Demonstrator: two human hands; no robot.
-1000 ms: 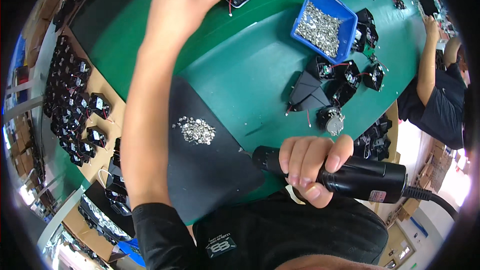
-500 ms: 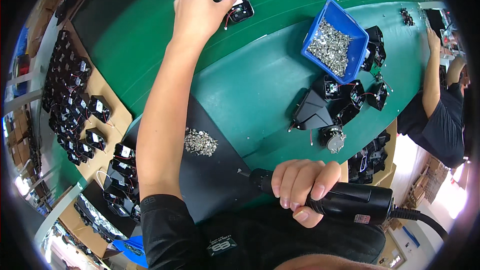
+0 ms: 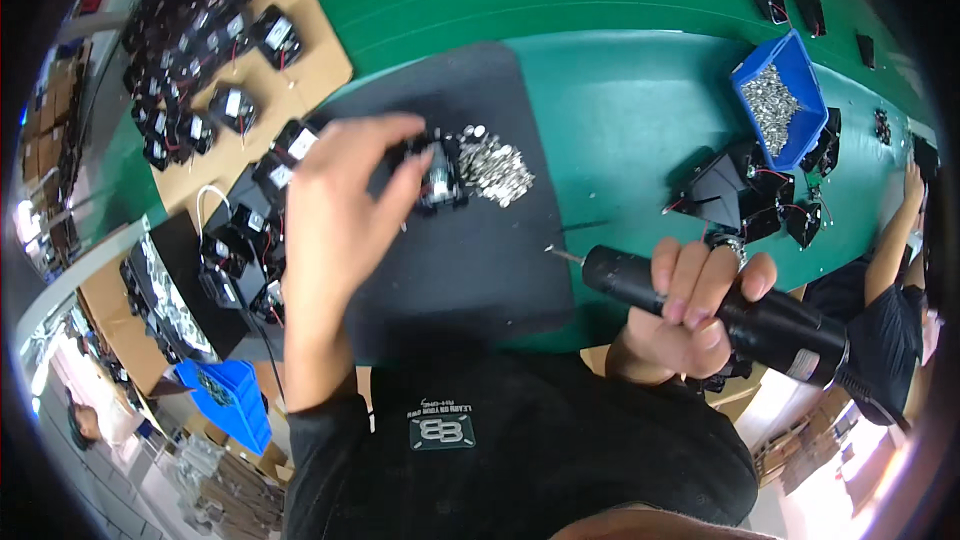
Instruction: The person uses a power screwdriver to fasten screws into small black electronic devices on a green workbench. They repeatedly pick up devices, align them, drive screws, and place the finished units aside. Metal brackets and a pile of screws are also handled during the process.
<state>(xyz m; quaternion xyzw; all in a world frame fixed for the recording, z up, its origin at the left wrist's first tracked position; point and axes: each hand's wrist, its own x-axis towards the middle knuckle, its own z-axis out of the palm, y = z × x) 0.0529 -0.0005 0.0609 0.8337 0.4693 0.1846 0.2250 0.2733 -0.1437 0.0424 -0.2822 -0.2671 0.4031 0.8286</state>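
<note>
My left hand (image 3: pixel 345 185), blurred by motion, is over the dark mat (image 3: pixel 470 280). Its thumb and forefinger close on the edge of a small black plastic housing (image 3: pixel 438 180), also smeared, beside a loose pile of silver screws (image 3: pixel 497 172). In my right hand (image 3: pixel 695 305) is a black electric screwdriver (image 3: pixel 790 335), held level with fingers wrapped round its body. Its thin bit points left over the mat's right edge, with a small screw (image 3: pixel 549 248) apparently at the tip. The cable runs off to the lower right.
A blue bin (image 3: pixel 815 90) of screws stands on the green table at right, near several black housings (image 3: pixel 715 195) with red wires. Cardboard (image 3: pixel 325 60) at left carries rows of similar housings. Another person's arm (image 3: pixel 890 240) reaches in at far right.
My left hand has brought the housing from the far green surface back to the mat beside the screw pile. The view has shifted; my right hand still grips the screwdriver.
</note>
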